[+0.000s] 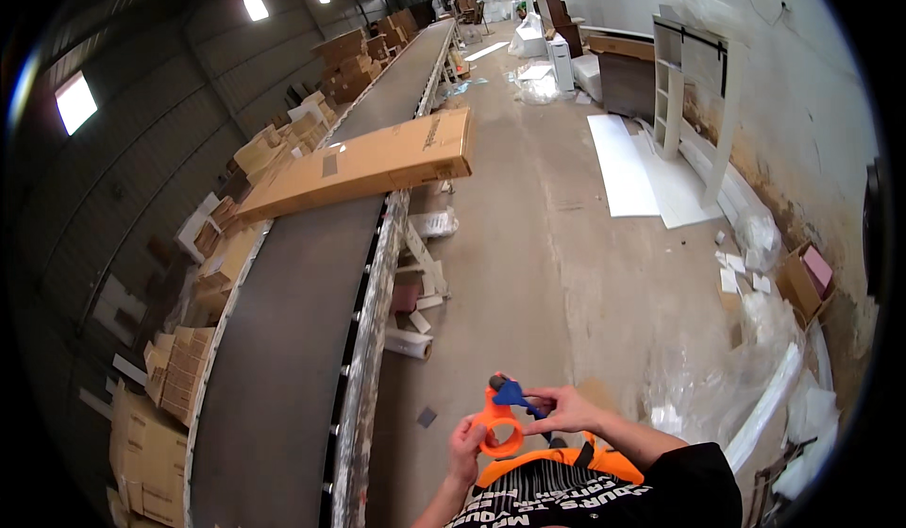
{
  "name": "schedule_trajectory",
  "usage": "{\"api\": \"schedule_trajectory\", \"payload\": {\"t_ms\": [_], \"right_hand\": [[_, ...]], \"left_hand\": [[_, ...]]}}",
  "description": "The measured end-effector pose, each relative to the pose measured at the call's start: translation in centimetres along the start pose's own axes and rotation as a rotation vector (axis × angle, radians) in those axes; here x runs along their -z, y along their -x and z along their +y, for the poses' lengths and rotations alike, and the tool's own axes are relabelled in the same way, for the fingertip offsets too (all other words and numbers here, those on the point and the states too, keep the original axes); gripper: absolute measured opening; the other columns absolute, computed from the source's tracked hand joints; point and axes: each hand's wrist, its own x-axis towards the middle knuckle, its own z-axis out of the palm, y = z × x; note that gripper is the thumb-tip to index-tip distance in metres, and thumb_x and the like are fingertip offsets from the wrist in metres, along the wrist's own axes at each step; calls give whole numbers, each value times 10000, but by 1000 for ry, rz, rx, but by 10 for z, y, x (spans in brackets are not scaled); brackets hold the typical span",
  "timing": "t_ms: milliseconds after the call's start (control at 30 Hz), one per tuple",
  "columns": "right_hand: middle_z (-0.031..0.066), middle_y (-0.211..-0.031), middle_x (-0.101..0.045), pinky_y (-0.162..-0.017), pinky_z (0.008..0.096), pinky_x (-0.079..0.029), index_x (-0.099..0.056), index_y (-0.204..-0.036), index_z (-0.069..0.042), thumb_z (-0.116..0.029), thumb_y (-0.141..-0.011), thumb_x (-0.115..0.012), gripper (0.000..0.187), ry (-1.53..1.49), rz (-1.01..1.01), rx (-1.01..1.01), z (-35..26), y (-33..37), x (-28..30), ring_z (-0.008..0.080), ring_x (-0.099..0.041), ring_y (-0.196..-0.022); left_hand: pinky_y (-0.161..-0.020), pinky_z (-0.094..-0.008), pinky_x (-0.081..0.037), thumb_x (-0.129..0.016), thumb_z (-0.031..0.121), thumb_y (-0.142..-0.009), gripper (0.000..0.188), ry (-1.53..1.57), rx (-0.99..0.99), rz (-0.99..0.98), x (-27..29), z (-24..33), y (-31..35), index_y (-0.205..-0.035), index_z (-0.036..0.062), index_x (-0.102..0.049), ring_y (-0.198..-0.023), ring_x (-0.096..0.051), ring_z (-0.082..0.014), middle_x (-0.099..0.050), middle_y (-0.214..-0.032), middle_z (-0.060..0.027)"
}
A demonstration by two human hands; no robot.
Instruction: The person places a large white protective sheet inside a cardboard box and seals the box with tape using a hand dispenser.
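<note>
In front of my body, low in the view, I hold an orange tape dispenser (504, 443) with a ring-shaped hub and a blue piece (511, 394) at its far end. My left hand (465, 447) grips the orange hub from the left side. From the right, my right hand (564, 409) has its fingers closed at the blue piece and the edge of the ring. A long brown cardboard carton (363, 161) lies across the conveyor belt (293, 339) ahead and to the left, apart from both hands.
The conveyor's metal side rail (370, 377) runs along my left. Stacked cardboard (177, 369) lines its far side. To the right are white panels (623, 165), a white shelf frame (672, 84), clear plastic wrap (698, 386) and an opened carton (805, 283).
</note>
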Motion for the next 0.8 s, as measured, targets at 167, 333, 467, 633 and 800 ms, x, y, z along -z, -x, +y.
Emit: {"api": "schedule_trajectory", "payload": {"t_ms": [167,333,467,633,800], "right_hand": [[105,-943,-696,-700,268,-528,-535,-1279,-34,-499,-649,-808,830,247,147,172,-24,-98,63,115,-639,-713],[159,-957,-651,-854,363,-478,-480,-1329,-60,-552,-701,-742,839,534,306,236,2,-200,143,259,-607,-963],[122,-1057,-647,-710,281,-511,-521,-1257,-14,-240,-787,-747,568,49,568,66,-17,-259,272,137,-622,-805],[110,-1006,-656,-674,279,-522,-558,-1176,21,-106,-839,-669,377,-262,1214,258,-46,-279,396,141,-616,-761],[79,-797,-652,-577,261,-502,-613,-1036,63,-104,-793,-661,298,-328,1280,41,-9,-349,484,126,-585,-626]], "left_hand": [[-822,-275,-521,-653,60,-862,455,-159,16,5,-33,42,-117,-1262,-44,-463,-908,-628,-149,-630,-1058,-86],[-763,-295,-544,-663,62,-855,389,24,39,30,-73,23,-282,-1188,-63,-507,-871,-647,-176,-622,-1072,-114],[-596,-340,-563,-657,225,-865,362,-79,19,-27,-77,45,-443,-1136,8,-555,-669,-655,-204,-635,-946,-110],[-485,-321,-542,-523,397,-926,380,138,-81,194,-98,149,-610,-1107,66,-568,-650,-651,-201,-660,-892,-98],[-457,-264,-472,-543,549,-877,532,-130,-254,520,-24,228,-780,-1087,61,-560,-597,-593,-149,-619,-863,-70]]}}
